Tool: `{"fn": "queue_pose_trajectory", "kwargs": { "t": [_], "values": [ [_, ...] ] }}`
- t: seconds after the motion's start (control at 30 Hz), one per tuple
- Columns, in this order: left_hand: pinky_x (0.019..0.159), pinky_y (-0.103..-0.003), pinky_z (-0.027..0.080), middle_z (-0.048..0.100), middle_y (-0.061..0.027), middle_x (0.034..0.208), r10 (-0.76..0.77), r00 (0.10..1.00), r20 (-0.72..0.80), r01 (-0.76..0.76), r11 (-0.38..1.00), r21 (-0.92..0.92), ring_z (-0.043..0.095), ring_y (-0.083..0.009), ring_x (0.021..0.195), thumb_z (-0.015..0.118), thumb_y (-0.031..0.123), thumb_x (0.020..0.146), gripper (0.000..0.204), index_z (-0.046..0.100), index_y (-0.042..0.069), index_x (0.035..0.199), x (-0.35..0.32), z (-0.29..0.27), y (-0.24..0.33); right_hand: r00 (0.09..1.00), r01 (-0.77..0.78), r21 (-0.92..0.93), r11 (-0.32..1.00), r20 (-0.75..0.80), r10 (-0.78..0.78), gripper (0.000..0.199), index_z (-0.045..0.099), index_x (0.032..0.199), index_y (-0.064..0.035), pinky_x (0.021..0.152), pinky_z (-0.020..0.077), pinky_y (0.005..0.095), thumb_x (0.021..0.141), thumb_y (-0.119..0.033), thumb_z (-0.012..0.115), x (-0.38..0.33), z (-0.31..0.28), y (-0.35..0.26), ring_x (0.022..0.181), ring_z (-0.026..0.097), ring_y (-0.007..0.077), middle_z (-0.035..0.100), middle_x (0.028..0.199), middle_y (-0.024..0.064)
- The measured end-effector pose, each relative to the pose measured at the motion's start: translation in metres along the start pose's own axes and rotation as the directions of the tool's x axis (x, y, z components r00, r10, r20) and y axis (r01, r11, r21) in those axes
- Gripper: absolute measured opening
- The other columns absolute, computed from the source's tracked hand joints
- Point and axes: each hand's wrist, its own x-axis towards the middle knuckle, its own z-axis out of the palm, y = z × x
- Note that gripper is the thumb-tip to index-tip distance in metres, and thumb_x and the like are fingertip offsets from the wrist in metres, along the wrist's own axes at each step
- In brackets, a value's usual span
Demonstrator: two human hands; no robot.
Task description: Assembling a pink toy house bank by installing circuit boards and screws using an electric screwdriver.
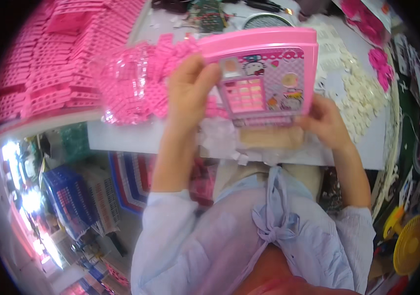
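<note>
A pink plastic toy casing with a keypad of light buttons and a printed cartoon panel is held up over the near part of the white table. My left hand grips its left side, thumb on the front face. At the lower right corner, the fingers of my right hand are closed on its edge. Below the casing lies a tan, flat block beside crumpled clear plastic. A clear bag of small pink parts lies left of my left hand.
Stacked pink plastic frames fill the far left. Small white parts are heaped on the right, near bright pink pieces. Circuit boards and a round mesh piece lie behind. A yellow fan stands lower right.
</note>
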Motion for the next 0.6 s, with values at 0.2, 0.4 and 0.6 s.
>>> {"fn": "queue_pose_trajectory", "kwargs": {
  "t": [0.2, 0.4, 0.6],
  "values": [
    [0.089, -0.041, 0.055, 0.071, -0.0108, 0.116, 0.341, 0.724, 0.6, -0.626, 0.69, 0.363, 0.068, -0.0324, 0.104, 0.07, 0.004, 0.075, 0.044, 0.069, 0.006, 0.119, 0.004, -0.028, -0.002, 0.901, 0.409, -0.83, 0.38, 0.3, -0.315, 0.049, 0.066, 0.129, -0.0068, 0.105, 0.0474, 0.042, 0.08, -0.005, 0.07, 0.04, -0.051, -0.017, 0.123, 0.057, 0.0323, 0.065, 0.133, 0.0091],
    [0.098, -0.048, 0.051, 0.066, -0.0115, 0.128, 0.051, 0.738, 0.673, -0.574, 0.571, 0.586, 0.058, -0.0369, 0.121, 0.068, 0.004, 0.067, 0.045, 0.072, 0.01, 0.112, -0.061, -0.01, -0.022, 0.908, 0.412, -0.887, 0.207, 0.382, -0.171, 0.049, 0.065, 0.129, -0.0112, 0.112, 0.0395, 0.0498, 0.083, -0.026, 0.069, 0.023, -0.052, -0.002, 0.139, 0.041, 0.0413, 0.047, 0.152, 0.0141],
    [0.103, -0.05, 0.045, 0.062, -0.0122, 0.133, -0.022, 0.747, 0.664, -0.523, 0.598, 0.608, 0.055, -0.0368, 0.123, 0.071, 0.013, 0.068, 0.048, 0.069, 0.009, 0.116, -0.047, -0.004, -0.013, 0.932, 0.316, -0.948, 0.022, 0.306, -0.193, 0.054, 0.063, 0.131, -0.0112, 0.111, 0.0402, 0.0522, 0.082, -0.032, 0.071, 0.019, -0.036, 0.006, 0.139, 0.04, 0.0443, 0.041, 0.155, 0.0192]
  ]
}}
